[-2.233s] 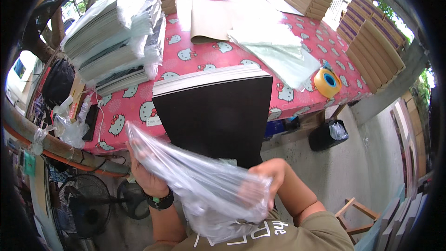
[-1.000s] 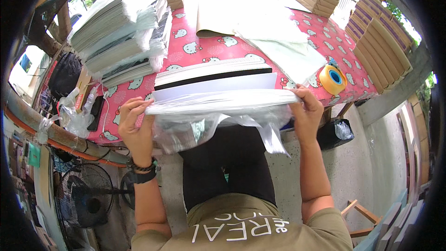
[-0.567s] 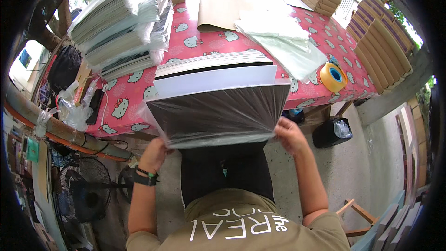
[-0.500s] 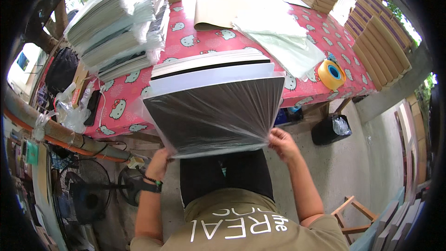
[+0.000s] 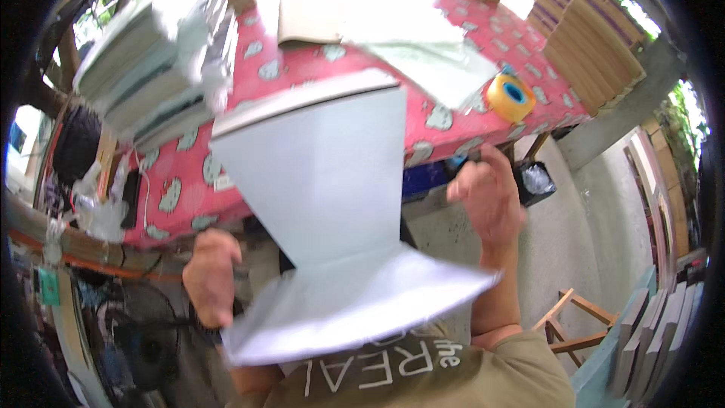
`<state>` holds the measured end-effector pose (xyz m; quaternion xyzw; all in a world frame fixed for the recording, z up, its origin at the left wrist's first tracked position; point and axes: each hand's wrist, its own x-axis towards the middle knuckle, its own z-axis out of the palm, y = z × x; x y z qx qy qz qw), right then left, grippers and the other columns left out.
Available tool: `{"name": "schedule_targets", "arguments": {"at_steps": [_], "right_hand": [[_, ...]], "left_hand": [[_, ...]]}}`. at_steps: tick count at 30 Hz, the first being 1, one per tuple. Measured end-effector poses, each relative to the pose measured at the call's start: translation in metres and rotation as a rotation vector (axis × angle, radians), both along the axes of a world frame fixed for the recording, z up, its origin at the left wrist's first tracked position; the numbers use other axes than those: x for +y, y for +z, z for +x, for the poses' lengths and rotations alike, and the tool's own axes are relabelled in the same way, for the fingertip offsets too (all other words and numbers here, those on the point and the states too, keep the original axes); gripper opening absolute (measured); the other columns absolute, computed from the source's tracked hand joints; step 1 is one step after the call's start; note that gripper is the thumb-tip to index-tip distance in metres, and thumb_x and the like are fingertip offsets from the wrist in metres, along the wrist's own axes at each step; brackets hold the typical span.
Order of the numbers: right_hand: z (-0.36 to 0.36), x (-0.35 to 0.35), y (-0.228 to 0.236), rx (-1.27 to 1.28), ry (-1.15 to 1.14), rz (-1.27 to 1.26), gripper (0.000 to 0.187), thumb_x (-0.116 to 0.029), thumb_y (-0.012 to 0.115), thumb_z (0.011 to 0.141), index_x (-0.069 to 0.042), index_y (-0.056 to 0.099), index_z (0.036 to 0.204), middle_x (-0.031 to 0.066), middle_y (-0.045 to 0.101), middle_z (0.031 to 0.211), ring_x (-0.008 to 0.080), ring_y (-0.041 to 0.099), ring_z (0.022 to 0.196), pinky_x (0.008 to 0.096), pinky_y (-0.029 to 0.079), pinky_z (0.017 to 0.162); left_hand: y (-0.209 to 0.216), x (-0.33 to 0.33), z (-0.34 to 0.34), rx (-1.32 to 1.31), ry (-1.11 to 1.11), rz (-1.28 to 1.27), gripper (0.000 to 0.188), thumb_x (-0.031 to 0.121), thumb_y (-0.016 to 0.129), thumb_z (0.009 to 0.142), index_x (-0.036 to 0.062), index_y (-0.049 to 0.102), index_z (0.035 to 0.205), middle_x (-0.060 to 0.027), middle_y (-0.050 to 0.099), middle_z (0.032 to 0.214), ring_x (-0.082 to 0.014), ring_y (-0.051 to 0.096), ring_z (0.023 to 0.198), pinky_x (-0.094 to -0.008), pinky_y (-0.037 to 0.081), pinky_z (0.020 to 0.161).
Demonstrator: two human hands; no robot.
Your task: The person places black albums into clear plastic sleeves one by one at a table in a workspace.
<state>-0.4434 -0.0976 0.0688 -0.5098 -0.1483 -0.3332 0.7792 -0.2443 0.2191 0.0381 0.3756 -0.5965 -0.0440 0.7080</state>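
A large white panel [image 5: 325,159] slopes down from the stack of flat boards [image 5: 310,102] at the table's near edge. At its foot a white sheet [image 5: 355,298], smeared by motion, lies tilted over my lap; whether the two are joined I cannot tell. My left hand [image 5: 211,276] is off to the left of them, fingers loosely bent and nothing in them. On the other side my right hand [image 5: 491,193] is raised near the table edge, empty, its fingers bent but apart. Both hands are blurred.
Tall stacks of plastic-wrapped sheets [image 5: 155,53] stand on the left of the pink patterned table [image 5: 253,94]. A yellow tape roll [image 5: 511,98] and thin pale sheets [image 5: 430,68] lie to the right, by brown cartons [image 5: 593,53]. Below are a black bin [image 5: 535,183] and a wooden stool [image 5: 574,321].
Both hands have let go of the film-covered black panel and moved apart. Its dark face no longer shows; white surfaces are seen instead, the lower one swung toward my body. The view has shifted.
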Motion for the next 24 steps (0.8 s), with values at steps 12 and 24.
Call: {"name": "schedule_targets", "arguments": {"at_steps": [12,24], "right_hand": [[-0.042,0.045,0.089,-0.152,0.488,-0.577,0.024,-0.016,0.062,0.074,-0.001,0.056,0.057,0.0103,0.053,0.059,0.022,0.048,0.05,0.0309,0.035,0.044],[-0.017,0.014,0.042,0.314,-0.026,-0.155,0.02,0.007,0.068,0.061,-0.004,0.059,0.075,0.005,0.054,0.069,0.0166,0.05,0.072,0.031,0.041,0.067]], "left_hand": [[0.052,0.028,-0.057,0.076,-0.481,0.319,0.028,0.024,0.071,0.067,-0.0004,0.06,0.075,-0.0101,0.053,0.064,-0.0208,0.048,0.054,-0.0304,0.035,0.047],[0.063,0.027,-0.046,0.095,0.306,0.175,0.015,0.009,0.064,0.07,-0.0006,0.054,0.076,-0.0078,0.046,0.066,-0.0172,0.04,0.058,-0.0263,0.031,0.049]]}}
